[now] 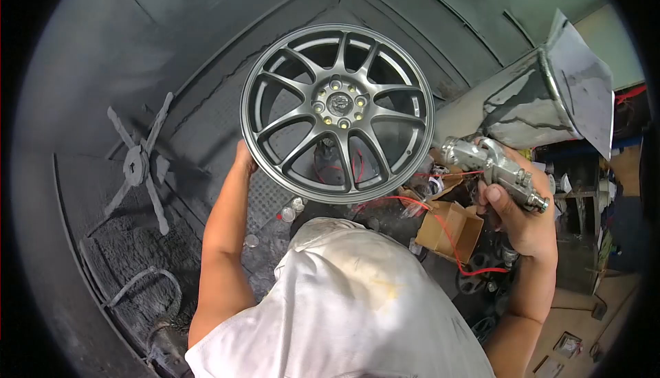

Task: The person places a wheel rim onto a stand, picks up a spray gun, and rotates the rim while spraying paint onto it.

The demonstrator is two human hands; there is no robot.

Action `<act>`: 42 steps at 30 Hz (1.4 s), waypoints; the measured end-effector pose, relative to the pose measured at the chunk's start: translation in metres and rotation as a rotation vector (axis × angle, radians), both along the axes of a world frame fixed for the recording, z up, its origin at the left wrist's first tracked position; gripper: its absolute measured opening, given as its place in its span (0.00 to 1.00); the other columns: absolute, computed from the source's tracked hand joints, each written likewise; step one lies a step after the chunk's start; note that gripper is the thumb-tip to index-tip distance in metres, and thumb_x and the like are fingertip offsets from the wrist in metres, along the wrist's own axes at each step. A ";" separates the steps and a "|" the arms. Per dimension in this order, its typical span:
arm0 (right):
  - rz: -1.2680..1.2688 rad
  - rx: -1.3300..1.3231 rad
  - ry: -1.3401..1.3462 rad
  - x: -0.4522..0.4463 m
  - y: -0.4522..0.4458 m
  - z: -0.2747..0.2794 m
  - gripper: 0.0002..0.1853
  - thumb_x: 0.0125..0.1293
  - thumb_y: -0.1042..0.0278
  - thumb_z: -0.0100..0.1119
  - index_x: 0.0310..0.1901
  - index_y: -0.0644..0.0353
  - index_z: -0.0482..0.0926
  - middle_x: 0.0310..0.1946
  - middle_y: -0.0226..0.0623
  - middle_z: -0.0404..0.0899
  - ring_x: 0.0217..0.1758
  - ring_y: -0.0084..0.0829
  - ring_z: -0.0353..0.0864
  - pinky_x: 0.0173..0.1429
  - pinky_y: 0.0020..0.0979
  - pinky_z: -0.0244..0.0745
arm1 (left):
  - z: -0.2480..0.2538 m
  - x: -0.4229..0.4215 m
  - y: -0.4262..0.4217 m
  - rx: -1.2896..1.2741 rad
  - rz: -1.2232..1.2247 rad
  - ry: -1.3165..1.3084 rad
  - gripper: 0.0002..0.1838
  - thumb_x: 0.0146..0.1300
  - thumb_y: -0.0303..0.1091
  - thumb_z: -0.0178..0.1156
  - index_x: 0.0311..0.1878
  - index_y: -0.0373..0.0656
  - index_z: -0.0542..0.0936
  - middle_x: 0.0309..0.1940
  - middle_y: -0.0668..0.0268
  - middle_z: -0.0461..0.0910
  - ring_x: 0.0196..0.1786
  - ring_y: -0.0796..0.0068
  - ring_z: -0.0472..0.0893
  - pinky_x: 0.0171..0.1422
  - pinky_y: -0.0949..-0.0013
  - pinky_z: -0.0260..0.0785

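A dark grey multi-spoke alloy wheel (300,150) faces me in the middle of the head view, with lug holes round its centre. My left hand (245,157) is at its lower left edge, mostly hidden behind the rim, so its fingers do not show. To the right, my right hand (526,216) is wrapped round a metal spray gun (498,168). The gun's front end points left, close to the wheel's right edge. A red hose (450,234) hangs below my right hand. What supports the wheel is hidden.
At left stands a grey-coated cross-shaped stand (137,165). A large paint-stained cone (536,99) with white paper is at upper right. An open cardboard box (450,230) and small clear cups (289,212) lie below. Shelving (577,234) stands at far right.
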State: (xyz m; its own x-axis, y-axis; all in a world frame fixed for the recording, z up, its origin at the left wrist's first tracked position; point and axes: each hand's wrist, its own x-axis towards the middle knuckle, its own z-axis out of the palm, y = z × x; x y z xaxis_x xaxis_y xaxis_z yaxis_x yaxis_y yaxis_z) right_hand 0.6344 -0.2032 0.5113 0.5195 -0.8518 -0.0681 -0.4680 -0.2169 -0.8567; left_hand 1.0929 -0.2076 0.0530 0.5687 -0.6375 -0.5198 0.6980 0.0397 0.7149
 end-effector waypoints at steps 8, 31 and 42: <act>-0.008 -0.013 -0.048 -0.019 -0.010 0.007 0.37 0.68 0.54 0.73 0.71 0.68 0.73 0.32 0.28 0.80 0.36 0.23 0.81 0.36 0.24 0.74 | 0.010 0.000 0.004 0.054 -0.041 -0.034 0.14 0.76 0.34 0.52 0.45 0.36 0.84 0.30 0.62 0.85 0.24 0.70 0.84 0.26 0.62 0.80; 0.108 -0.093 0.104 -0.025 -0.028 0.008 0.30 0.65 0.65 0.74 0.67 0.66 0.79 0.33 0.29 0.82 0.36 0.21 0.77 0.46 0.25 0.74 | 0.017 -0.253 0.077 0.132 -0.340 0.491 0.14 0.78 0.35 0.45 0.50 0.46 0.81 0.42 0.66 0.83 0.43 0.72 0.81 0.48 0.66 0.77; 0.136 0.003 0.050 -0.055 -0.032 -0.005 0.29 0.64 0.72 0.71 0.67 0.66 0.78 0.31 0.30 0.80 0.35 0.21 0.77 0.46 0.26 0.74 | -0.005 -0.121 0.060 0.070 -0.052 0.181 0.19 0.78 0.38 0.46 0.53 0.35 0.83 0.51 0.56 0.85 0.55 0.60 0.83 0.68 0.55 0.73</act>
